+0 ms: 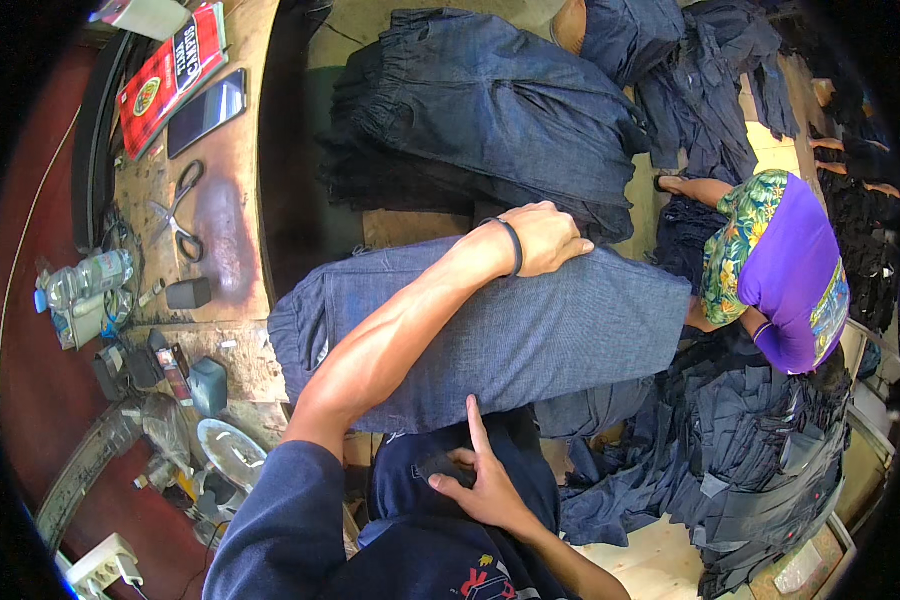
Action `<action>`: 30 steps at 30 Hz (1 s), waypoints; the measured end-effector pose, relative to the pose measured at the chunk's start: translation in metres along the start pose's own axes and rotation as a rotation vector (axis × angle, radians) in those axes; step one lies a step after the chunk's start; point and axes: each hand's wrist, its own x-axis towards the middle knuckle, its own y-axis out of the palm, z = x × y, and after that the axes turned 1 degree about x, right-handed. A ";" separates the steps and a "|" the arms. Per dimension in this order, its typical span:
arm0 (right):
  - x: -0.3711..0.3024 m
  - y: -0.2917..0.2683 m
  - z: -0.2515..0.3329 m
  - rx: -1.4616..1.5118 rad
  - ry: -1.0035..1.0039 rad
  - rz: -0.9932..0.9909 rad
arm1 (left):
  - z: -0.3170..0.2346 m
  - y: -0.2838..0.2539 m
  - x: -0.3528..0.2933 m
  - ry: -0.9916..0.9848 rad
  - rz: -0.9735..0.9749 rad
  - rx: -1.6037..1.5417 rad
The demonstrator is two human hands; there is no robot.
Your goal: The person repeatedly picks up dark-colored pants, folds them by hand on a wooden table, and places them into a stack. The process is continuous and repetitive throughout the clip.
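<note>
Two hands at a folded denim garment in a cluttered sewing space

Seen from above, through a round fisheye view: a folded blue-grey garment (560,310) across the centre of the frame, gathered at its left end and smooth toward its right end.

Reaching in from the lower left, under a dark blue sleeve (280,510): the left hand (542,240), back upward, black wristband (516,250) at the wrist, lying over the garment's upper edge. Fingers bent and bunched close; impossible to tell whether pinching cloth or only pressing on it.

Reaching in from the lower right: the right hand (485,485), just below the garment, in front of dark clothing. Index finger straight, pointing up to the garment's lower edge; thumb spread apart, other fingers folded; nothing visible in its grasp.

At upper centre, a stack of dark denim garments (490,90). At lower right, a large heap of dark cloth pieces (750,470). At right, bent forward, a person in a purple top (795,250) with flowered sleeves.

Along the left, a stained wooden table (242,50) bearing a red booklet (170,85), a dark phone (208,113), partly open scissors (174,217) and a small dark block (189,293). Near the left rim, a clear plastic bottle (90,280); at lower left, a white power strip (105,568).
</note>
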 end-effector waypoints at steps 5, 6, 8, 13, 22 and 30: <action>0.003 -0.001 0.008 0.176 -0.027 -0.036 | 0.015 -0.014 0.030 -0.016 -0.062 0.169; 0.004 -0.002 0.009 0.127 -0.019 -0.013 | 0.020 -0.014 0.035 -0.010 -0.056 0.173; 0.002 -0.004 0.014 0.055 0.096 0.043 | 0.028 -0.015 0.040 0.000 0.003 0.158; -0.003 -0.015 0.025 -0.003 0.172 0.162 | 0.029 -0.024 0.039 -0.206 0.362 -0.145; 0.017 -0.101 0.051 -0.416 -0.197 -0.308 | 0.003 0.001 0.022 -0.039 -0.017 0.093; 0.042 -0.111 0.067 -0.719 -0.598 -0.449 | 0.027 0.003 0.033 0.128 -0.036 0.223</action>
